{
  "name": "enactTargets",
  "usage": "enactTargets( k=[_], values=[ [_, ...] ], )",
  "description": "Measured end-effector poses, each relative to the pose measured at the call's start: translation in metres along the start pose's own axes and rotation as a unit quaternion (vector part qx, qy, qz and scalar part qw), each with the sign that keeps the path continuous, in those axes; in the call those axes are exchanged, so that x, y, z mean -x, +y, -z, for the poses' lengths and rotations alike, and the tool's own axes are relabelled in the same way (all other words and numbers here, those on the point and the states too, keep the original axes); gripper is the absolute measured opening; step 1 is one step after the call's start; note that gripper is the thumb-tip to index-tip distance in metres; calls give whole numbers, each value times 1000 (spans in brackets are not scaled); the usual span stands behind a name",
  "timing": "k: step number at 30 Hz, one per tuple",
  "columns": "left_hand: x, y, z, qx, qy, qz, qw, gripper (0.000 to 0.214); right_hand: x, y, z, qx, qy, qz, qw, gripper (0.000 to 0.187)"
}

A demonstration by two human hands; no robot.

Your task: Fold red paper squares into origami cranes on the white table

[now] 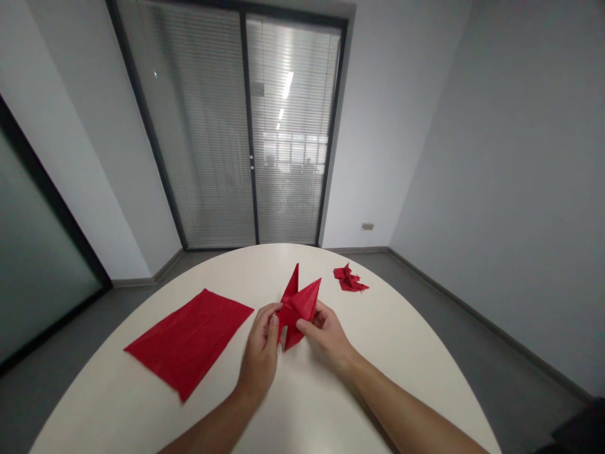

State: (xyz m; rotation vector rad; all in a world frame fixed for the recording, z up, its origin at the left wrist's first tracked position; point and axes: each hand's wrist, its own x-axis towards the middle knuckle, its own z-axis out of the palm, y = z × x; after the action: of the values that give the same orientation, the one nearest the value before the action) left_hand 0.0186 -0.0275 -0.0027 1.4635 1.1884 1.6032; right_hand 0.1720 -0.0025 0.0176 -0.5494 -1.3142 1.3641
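Note:
Between my two hands, a little above the table, is a piece of folded red paper (302,301) with pointed flaps, two rising and others hanging down. My left hand (261,343) pinches its left side between thumb and fingers. On the right side, my right hand (326,331) grips a flap, its thumb in front and its fingers partly hidden behind the paper. A flat sheet of red paper (191,340), slightly creased, lies on the table to the left of my left hand.
A round white table (302,416) spreads beneath my hands. Small folded red paper pieces (350,279) rest near its far right edge. Beyond it stand glass doors with blinds (208,139) and pale walls (510,176). A dark object (581,429) shows at the lower right corner.

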Motion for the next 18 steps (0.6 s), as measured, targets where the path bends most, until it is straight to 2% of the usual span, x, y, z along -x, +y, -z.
enactTargets(
  k=[4,8,12,14,18],
  values=[
    [0,-3,-1,9,-24,17,1000,34,0,1,2,7,19,-7,1000,37],
    [0,-4,-3,11,-39,-8,999,35,-2,1,2,18,29,-4,999,34],
    [-2,-3,-4,34,-59,44,997,28,-2,1,3,18,12,-11,1000,34],
    [-4,-3,-3,22,-44,53,997,27,-1,1,3,30,6,-18,999,36],
    [-6,-3,1,-42,31,-2,999,20,-1,-2,2,72,42,-1,997,34]
  ],
)
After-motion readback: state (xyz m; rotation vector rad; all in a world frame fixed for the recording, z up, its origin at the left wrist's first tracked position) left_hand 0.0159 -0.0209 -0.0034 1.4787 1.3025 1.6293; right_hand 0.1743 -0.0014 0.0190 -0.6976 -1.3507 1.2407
